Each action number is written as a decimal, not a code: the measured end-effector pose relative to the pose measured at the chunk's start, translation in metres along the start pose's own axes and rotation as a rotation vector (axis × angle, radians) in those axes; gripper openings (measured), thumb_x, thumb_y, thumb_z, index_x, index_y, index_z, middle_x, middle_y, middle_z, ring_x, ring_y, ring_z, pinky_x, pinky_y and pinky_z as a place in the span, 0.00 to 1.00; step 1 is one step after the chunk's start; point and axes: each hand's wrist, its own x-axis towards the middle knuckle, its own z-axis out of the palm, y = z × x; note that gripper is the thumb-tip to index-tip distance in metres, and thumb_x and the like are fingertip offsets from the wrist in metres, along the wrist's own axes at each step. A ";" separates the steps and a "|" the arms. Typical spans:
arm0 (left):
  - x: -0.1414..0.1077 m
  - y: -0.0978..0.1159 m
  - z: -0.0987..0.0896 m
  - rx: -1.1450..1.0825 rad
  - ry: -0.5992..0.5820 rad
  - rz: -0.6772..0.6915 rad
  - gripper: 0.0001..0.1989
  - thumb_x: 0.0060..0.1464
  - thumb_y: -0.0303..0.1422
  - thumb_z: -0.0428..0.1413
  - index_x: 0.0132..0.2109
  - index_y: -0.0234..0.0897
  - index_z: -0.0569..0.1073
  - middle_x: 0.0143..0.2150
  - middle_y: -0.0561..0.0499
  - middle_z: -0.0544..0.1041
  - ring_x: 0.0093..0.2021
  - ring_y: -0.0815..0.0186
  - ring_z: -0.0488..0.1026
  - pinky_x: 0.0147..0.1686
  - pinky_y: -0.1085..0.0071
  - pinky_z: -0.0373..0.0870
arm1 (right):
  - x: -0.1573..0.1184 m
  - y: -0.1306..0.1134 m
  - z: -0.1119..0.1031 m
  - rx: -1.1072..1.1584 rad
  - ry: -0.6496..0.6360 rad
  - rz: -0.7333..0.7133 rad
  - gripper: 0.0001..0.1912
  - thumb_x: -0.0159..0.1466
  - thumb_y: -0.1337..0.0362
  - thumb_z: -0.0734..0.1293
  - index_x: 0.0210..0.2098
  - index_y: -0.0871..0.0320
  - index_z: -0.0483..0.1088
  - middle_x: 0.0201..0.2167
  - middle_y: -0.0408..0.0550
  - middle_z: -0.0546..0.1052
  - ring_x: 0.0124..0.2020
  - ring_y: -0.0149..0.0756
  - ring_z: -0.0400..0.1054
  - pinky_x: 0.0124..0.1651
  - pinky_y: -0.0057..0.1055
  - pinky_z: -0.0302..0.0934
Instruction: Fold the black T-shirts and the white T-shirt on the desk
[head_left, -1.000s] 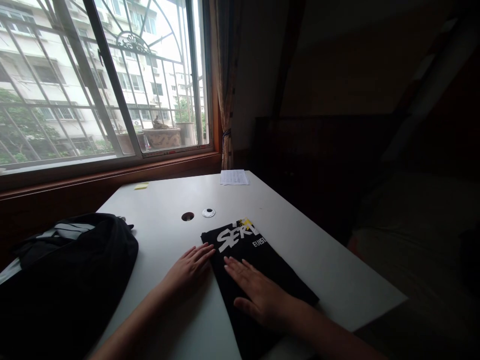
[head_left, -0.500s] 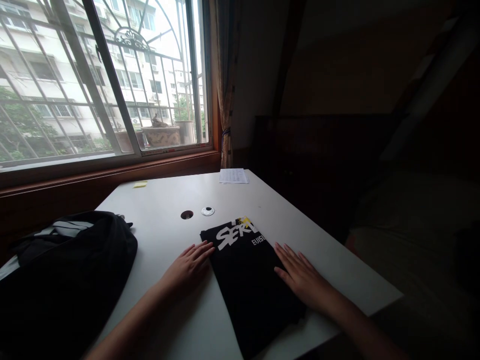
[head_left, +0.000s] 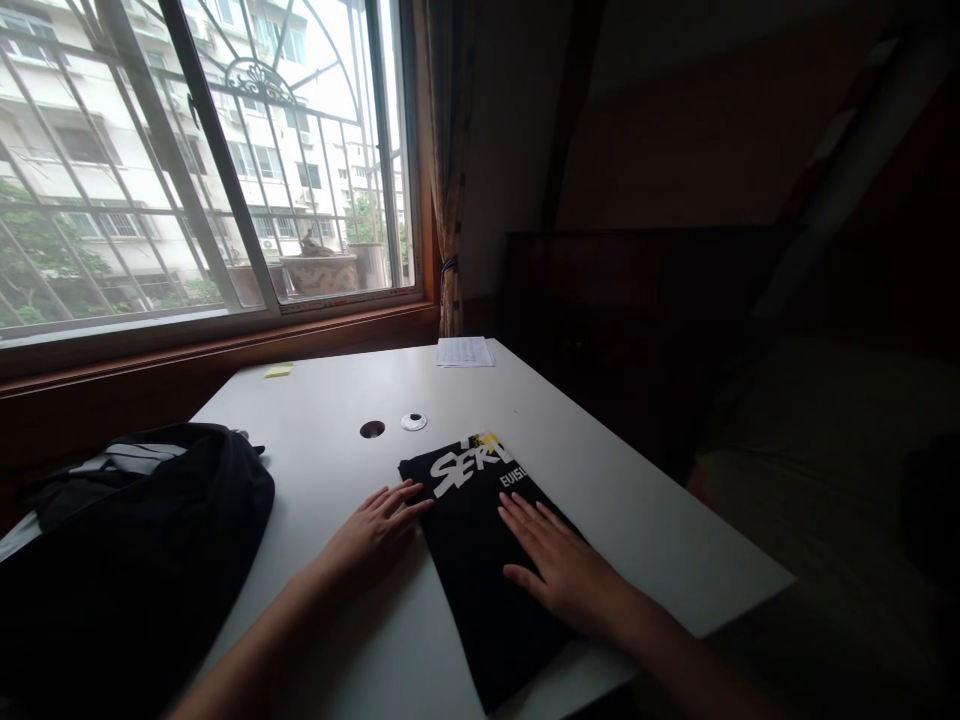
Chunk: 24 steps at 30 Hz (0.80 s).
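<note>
A folded black garment (head_left: 480, 580) with white lettering and a yellow print near its far end lies flat on the white table (head_left: 322, 450). At its left edge rests my left hand (head_left: 379, 525), fingers stretched out, the fingertips touching the cloth. My right hand (head_left: 555, 560) lies open on top of the garment toward its right side, just below the smaller white letters. Neither hand grips anything. The right hand and forearm cover part of the garment's right edge.
A heap of black clothing (head_left: 142, 570) with some white showing sits at the table's left. Farther back are a round cable hole (head_left: 372, 430), its loose cover (head_left: 413, 422), papers (head_left: 465, 352) and yellow sticky notes (head_left: 278, 370). A barred window (head_left: 285, 180) stands behind.
My right hand has moved left, from the garment's right edge onto its top. The left hand stays at the left edge, its fingers spread slightly more.
</note>
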 end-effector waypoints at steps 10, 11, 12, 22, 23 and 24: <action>-0.002 -0.004 0.001 -0.001 0.026 0.032 0.27 0.67 0.31 0.48 0.70 0.48 0.56 0.69 0.49 0.64 0.68 0.55 0.62 0.66 0.49 0.62 | 0.000 0.002 0.004 0.016 -0.041 0.014 0.38 0.71 0.41 0.52 0.74 0.48 0.38 0.75 0.42 0.40 0.75 0.44 0.34 0.74 0.48 0.33; -0.001 -0.004 0.001 0.001 0.029 0.039 0.27 0.67 0.31 0.48 0.71 0.48 0.56 0.69 0.48 0.64 0.68 0.55 0.62 0.65 0.50 0.63 | 0.000 0.002 0.004 0.016 -0.042 0.019 0.38 0.71 0.41 0.52 0.74 0.49 0.39 0.75 0.42 0.40 0.75 0.44 0.34 0.74 0.48 0.33; -0.001 -0.005 0.001 0.003 0.034 0.046 0.27 0.67 0.31 0.48 0.71 0.48 0.56 0.69 0.48 0.64 0.68 0.55 0.62 0.65 0.50 0.63 | 0.001 0.001 0.003 0.018 -0.042 0.025 0.38 0.71 0.40 0.52 0.74 0.49 0.39 0.75 0.42 0.40 0.75 0.43 0.34 0.74 0.48 0.34; -0.006 -0.018 0.011 0.012 0.064 0.099 0.31 0.67 0.31 0.48 0.73 0.44 0.49 0.71 0.45 0.61 0.68 0.57 0.63 0.65 0.52 0.64 | 0.038 -0.049 0.000 0.026 -0.050 -0.150 0.39 0.72 0.41 0.50 0.74 0.56 0.41 0.75 0.48 0.41 0.75 0.43 0.34 0.75 0.47 0.33; -0.007 -0.020 0.011 0.018 0.061 0.103 0.31 0.67 0.30 0.48 0.73 0.43 0.48 0.71 0.44 0.61 0.68 0.57 0.63 0.65 0.52 0.64 | 0.041 -0.056 0.004 0.025 -0.060 -0.178 0.39 0.72 0.41 0.51 0.74 0.56 0.41 0.75 0.48 0.40 0.75 0.44 0.33 0.75 0.48 0.32; -0.008 -0.022 0.012 0.024 0.057 0.104 0.32 0.67 0.29 0.48 0.73 0.43 0.48 0.71 0.44 0.60 0.68 0.57 0.62 0.65 0.53 0.64 | 0.043 -0.061 0.008 0.025 -0.069 -0.203 0.38 0.72 0.42 0.51 0.74 0.56 0.42 0.75 0.48 0.39 0.75 0.44 0.33 0.75 0.49 0.31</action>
